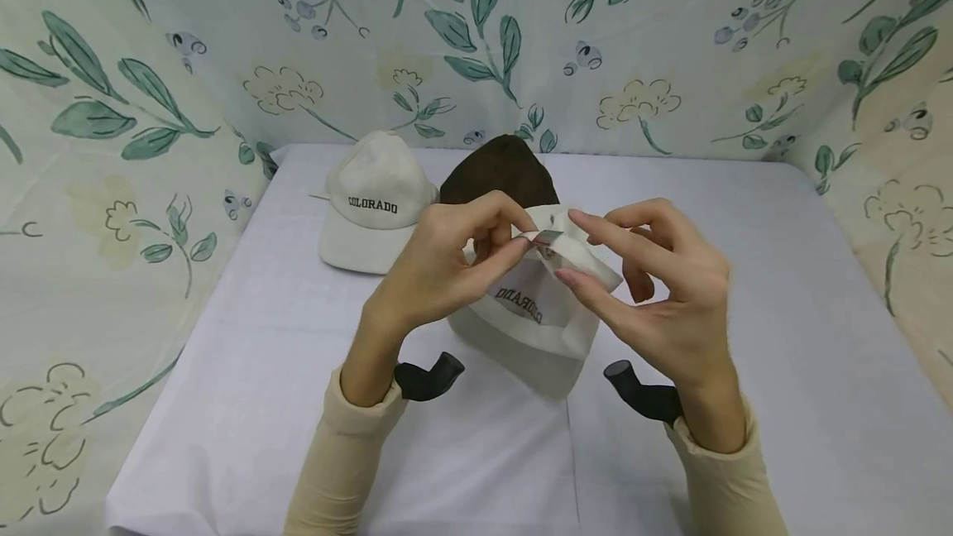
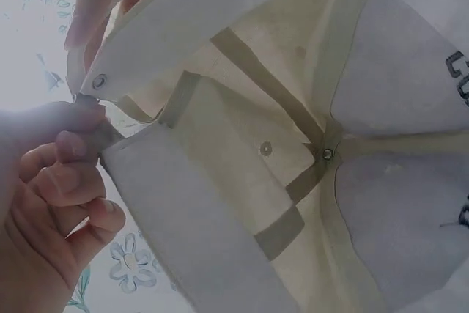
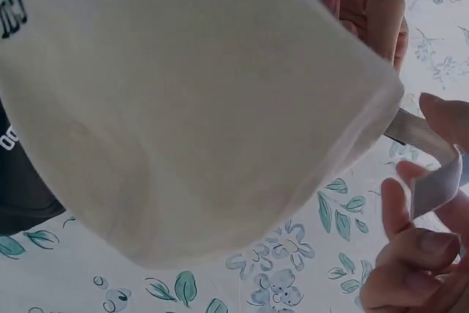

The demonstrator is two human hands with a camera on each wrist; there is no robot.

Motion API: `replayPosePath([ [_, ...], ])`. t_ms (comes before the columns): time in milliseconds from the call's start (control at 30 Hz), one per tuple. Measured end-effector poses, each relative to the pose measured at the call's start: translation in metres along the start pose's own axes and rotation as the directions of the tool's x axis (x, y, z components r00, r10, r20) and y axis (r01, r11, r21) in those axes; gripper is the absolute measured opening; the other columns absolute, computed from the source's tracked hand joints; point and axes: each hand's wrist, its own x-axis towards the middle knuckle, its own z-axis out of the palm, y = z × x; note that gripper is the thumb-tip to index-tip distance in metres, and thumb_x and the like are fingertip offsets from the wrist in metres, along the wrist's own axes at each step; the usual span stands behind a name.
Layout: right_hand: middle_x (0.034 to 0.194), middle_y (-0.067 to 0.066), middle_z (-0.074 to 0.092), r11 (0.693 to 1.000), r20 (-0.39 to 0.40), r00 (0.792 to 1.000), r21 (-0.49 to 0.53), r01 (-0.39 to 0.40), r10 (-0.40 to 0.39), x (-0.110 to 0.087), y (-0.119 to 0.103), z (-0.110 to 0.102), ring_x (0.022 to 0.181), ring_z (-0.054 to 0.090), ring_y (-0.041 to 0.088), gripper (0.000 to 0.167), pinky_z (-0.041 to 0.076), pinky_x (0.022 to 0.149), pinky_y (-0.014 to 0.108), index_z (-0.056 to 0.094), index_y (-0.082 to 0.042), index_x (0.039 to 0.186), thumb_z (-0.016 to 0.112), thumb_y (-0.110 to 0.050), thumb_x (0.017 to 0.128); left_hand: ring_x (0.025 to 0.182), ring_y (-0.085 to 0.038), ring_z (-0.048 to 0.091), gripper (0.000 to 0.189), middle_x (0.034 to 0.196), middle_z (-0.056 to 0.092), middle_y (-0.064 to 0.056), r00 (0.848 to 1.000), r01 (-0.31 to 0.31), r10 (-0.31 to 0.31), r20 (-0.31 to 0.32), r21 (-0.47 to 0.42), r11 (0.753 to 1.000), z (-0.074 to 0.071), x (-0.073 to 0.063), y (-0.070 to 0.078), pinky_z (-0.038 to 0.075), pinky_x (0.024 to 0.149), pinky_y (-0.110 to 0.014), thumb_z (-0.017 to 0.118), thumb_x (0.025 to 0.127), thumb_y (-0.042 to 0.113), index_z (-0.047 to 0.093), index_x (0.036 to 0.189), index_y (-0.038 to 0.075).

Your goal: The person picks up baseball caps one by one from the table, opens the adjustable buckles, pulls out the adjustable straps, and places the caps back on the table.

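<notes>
A white cap with dark COLORADO lettering is held up, its inside turned toward me and the lettering reversed in the head view. My left hand pinches the rear edge near a small metallic buckle. At the other side of this rear part, my right hand holds the cap between thumb and fingers. A strap curves among the right fingers in the right wrist view. Inside, the left wrist view shows the sweatband and an eyelet. The exact finger contact on the strap is partly hidden.
Another white COLORADO cap sits upright at the back left of the white-covered table. Beside it a dark brown cap stands partly behind my hands. Leaf-patterned fabric hangs behind and along both sides.
</notes>
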Motion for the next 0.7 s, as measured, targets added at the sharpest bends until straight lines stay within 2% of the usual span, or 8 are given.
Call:
replayPosePath([
  [133, 0.088, 0.011, 0.063, 0.999, 0.109, 0.994, -0.029, -0.022, 0.025, -0.0019, 0.0021, 0.0023, 0.058, 0.029, 0.0, 0.054, 0.024, 0.052, 0.015, 0.079, -0.001, 0.113, 0.08, -0.049, 0.088, 0.059, -0.007, 0.045, 0.008, 0.064, 0.049, -0.002, 0.998, -0.06, 0.062, -0.03, 0.041, 0.997, 0.0002, 0.0, 0.0025, 0.039, 0.056, -0.021, 0.069, 0.09, -0.005, 0.07, 0.093, 0.002],
  [233, 0.083, 0.007, 0.06, 0.999, 0.143, 0.989, -0.018, -0.031, 0.033, -0.0042, 0.0025, 0.0056, 0.057, 0.027, 0.001, 0.049, 0.022, 0.05, 0.015, 0.08, -0.002, 0.111, 0.079, -0.046, 0.089, 0.058, -0.007, 0.044, 0.008, 0.063, 0.05, -0.002, 0.992, -0.113, 0.117, -0.041, 0.093, 0.989, 0.0003, -0.0004, 0.0036, 0.038, 0.055, -0.02, 0.071, 0.088, -0.005, 0.073, 0.091, 0.002],
  [300, 0.08, 0.006, 0.059, 0.999, 0.137, 0.99, -0.008, -0.036, 0.037, -0.0056, 0.0024, 0.0079, 0.057, 0.027, 0.002, 0.045, 0.022, 0.05, 0.016, 0.081, -0.002, 0.108, 0.078, -0.044, 0.091, 0.057, -0.008, 0.044, 0.009, 0.062, 0.051, -0.002, 0.987, -0.147, 0.153, -0.047, 0.115, 0.982, 0.0006, -0.001, 0.0036, 0.038, 0.054, -0.02, 0.072, 0.087, -0.006, 0.075, 0.091, 0.002],
  [367, 0.078, 0.005, 0.058, 0.999, 0.124, 0.991, 0.002, -0.042, 0.041, -0.0065, 0.002, 0.009, 0.056, 0.027, 0.003, 0.034, 0.021, 0.05, 0.016, 0.081, -0.002, 0.104, 0.083, -0.032, 0.089, 0.057, -0.008, 0.044, 0.009, 0.061, 0.051, -0.001, 0.981, -0.178, 0.186, -0.054, 0.135, 0.975, 0.0015, -0.0008, 0.0038, 0.038, 0.055, -0.02, 0.073, 0.087, -0.005, 0.076, 0.091, 0.002],
  [467, 0.077, 0.005, 0.057, 0.998, 0.115, 0.992, -0.003, -0.057, 0.057, -0.0072, 0.0009, 0.009, 0.056, 0.027, 0.003, 0.022, 0.021, 0.05, 0.017, 0.081, -0.001, 0.1, 0.086, -0.012, 0.081, 0.056, -0.009, 0.042, 0.008, 0.06, 0.051, -0.001, 0.974, -0.209, 0.221, -0.058, 0.157, 0.965, 0.0034, -0.0005, 0.0043, 0.036, 0.055, -0.021, 0.074, 0.087, -0.005, 0.076, 0.089, 0.002],
  [533, 0.076, 0.004, 0.057, 0.997, 0.116, 0.991, -0.014, -0.071, 0.072, -0.0071, 0.0, 0.0085, 0.056, 0.028, 0.003, 0.022, 0.021, 0.05, 0.017, 0.081, -0.001, 0.097, 0.083, -0.001, 0.074, 0.056, -0.009, 0.042, 0.008, 0.06, 0.05, 0.0, 0.971, -0.221, 0.234, -0.055, 0.18, 0.958, 0.0044, -0.0001, 0.005, 0.035, 0.055, -0.022, 0.074, 0.086, -0.005, 0.076, 0.088, 0.003],
  [700, 0.069, -0.001, 0.054, 0.989, 0.102, 0.984, -0.017, -0.147, 0.148, -0.0058, -0.0028, 0.0095, 0.055, 0.031, 0.003, 0.017, 0.023, 0.049, 0.017, 0.08, -0.004, 0.088, 0.082, 0.003, 0.072, 0.056, -0.009, 0.04, 0.007, 0.06, 0.048, 0.001, 0.966, -0.235, 0.255, -0.046, 0.251, 0.939, 0.0035, -0.0001, 0.0066, 0.034, 0.056, -0.023, 0.075, 0.087, -0.003, 0.077, 0.088, 0.004],
])
